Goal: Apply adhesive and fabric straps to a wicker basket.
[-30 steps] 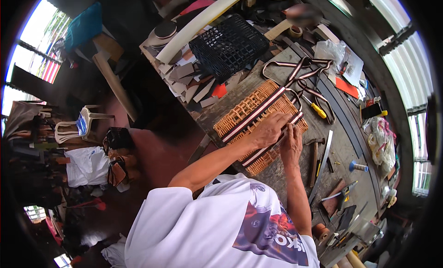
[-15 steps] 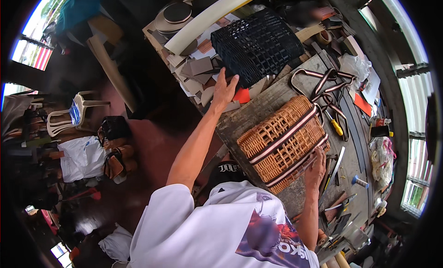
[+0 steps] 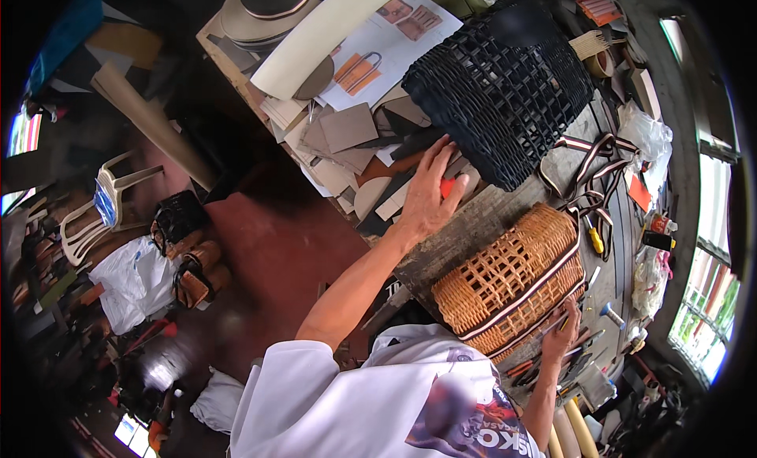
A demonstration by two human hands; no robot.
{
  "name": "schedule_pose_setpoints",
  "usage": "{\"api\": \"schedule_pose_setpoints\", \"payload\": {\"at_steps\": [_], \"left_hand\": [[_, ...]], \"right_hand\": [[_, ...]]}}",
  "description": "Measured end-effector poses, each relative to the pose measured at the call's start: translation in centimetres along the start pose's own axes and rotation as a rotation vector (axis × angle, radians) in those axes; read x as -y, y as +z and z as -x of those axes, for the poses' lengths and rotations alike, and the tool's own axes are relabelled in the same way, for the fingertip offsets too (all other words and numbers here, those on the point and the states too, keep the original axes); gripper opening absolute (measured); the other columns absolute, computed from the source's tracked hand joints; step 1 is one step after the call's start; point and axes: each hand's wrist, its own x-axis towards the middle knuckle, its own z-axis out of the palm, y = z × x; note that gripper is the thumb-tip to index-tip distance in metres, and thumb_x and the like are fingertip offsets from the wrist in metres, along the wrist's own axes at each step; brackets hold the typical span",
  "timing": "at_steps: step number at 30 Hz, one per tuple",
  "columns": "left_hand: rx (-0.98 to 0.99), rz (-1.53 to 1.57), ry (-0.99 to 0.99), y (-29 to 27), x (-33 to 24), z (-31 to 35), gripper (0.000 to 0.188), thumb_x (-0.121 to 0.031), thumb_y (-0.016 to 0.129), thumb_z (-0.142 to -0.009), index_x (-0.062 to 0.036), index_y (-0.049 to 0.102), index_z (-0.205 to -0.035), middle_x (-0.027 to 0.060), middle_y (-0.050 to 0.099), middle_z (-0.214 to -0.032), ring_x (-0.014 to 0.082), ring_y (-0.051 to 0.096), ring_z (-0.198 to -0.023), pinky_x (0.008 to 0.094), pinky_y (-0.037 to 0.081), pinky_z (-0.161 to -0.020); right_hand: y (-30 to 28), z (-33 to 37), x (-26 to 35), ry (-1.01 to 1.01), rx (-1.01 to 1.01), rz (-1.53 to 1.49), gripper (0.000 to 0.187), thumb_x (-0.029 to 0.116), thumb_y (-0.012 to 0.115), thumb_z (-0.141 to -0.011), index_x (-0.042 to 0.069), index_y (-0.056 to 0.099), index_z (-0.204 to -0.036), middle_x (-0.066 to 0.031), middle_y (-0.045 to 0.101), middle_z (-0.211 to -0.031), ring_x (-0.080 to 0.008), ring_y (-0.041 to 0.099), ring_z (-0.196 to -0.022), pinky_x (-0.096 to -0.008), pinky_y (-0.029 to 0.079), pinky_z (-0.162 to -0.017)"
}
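Observation:
A black woven basket (image 3: 505, 80) lies on its side at the far part of the workbench. My left hand (image 3: 432, 194) is at its near left corner, fingers stretched out, fingertips at or touching the weave. Closer to me, a brown wicker basket (image 3: 509, 261) rests on the bench, with dark-and-white striped straps (image 3: 524, 292) running along its near side. My right hand (image 3: 561, 332) is by that basket's near right corner, fingers extended among thin tools; whether it touches the basket is hard to tell. A loose striped strap (image 3: 593, 162) lies looped beyond the basket's right end.
Leather and card scraps (image 3: 347, 131), printed sheets and a pale roll (image 3: 315, 44) cover the bench's far left. A yellow-handled screwdriver (image 3: 594, 237), thread spool (image 3: 612, 314) and plastic bags (image 3: 650, 135) lie right. A plastic chair (image 3: 110, 202) stands on the red floor.
The view has shifted, bringing the black basket nearer. The brown basket's straps now sit lower on its near side, exposing more open weave. My left hand remains beside the black basket.

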Motion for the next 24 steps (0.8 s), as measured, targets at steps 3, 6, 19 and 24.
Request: {"api": "schedule_pose_setpoints", "payload": {"at_steps": [3, 6, 19, 24], "left_hand": [[-0.304, -0.279, 0.205, -2.0, 2.7, -1.4, 0.029, -0.003, 0.065, -0.087, 0.0004, 0.06, -0.116, 0.0166, 0.06, -0.119, 0.0355, 0.058, -0.11, 0.045, 0.05, -0.094], [-0.364, -0.545, 0.244, -6.4, 4.6, -3.9, 0.035, 0.003, 0.064, -0.079, -0.0027, 0.062, -0.113, 0.0154, 0.064, -0.118, 0.0363, 0.058, -0.106, 0.045, 0.047, -0.093], [-0.302, -0.743, 0.251, -8.9, 7.8, -5.9, 0.038, 0.0, 0.068, -0.073, -0.0002, 0.064, -0.11, 0.013, 0.06, -0.125, 0.0362, 0.052, -0.113, 0.048, 0.043, -0.095], [-0.276, -0.747, 0.188, -9.2, 6.7, -7.0, 0.037, -0.004, 0.068, -0.074, -0.0005, 0.064, -0.111, 0.0134, 0.058, -0.129, 0.0359, 0.053, -0.107, 0.047, 0.044, -0.093]], "right_hand": [[-0.5, -1.0, 1.3, 0.01, 0.027, -0.045, 0.028, -0.004, 0.06, -0.092, -0.003, 0.059, -0.12, -0.0215, 0.063, -0.121, -0.0376, 0.061, -0.118, -0.0414, 0.046, -0.101], [-0.8, -0.9, 1.3, 0.037, 0.042, -0.037, 0.034, -0.008, 0.059, -0.09, -0.003, 0.059, -0.123, -0.0178, 0.065, -0.123, -0.0331, 0.061, -0.117, -0.0386, 0.045, -0.102], [-1.2, -1.6, 2.1, 0.022, 0.072, 0.032, 0.027, -0.002, 0.061, -0.092, -0.003, 0.059, -0.12, -0.0204, 0.065, -0.119, -0.0374, 0.062, -0.113, -0.0414, 0.047, -0.097], [-1.3, -1.4, 1.9, 0.026, 0.076, 0.045, 0.028, -0.002, 0.062, -0.092, -0.003, 0.059, -0.12, -0.0207, 0.065, -0.121, -0.0378, 0.062, -0.114, -0.0421, 0.047, -0.098]]}}
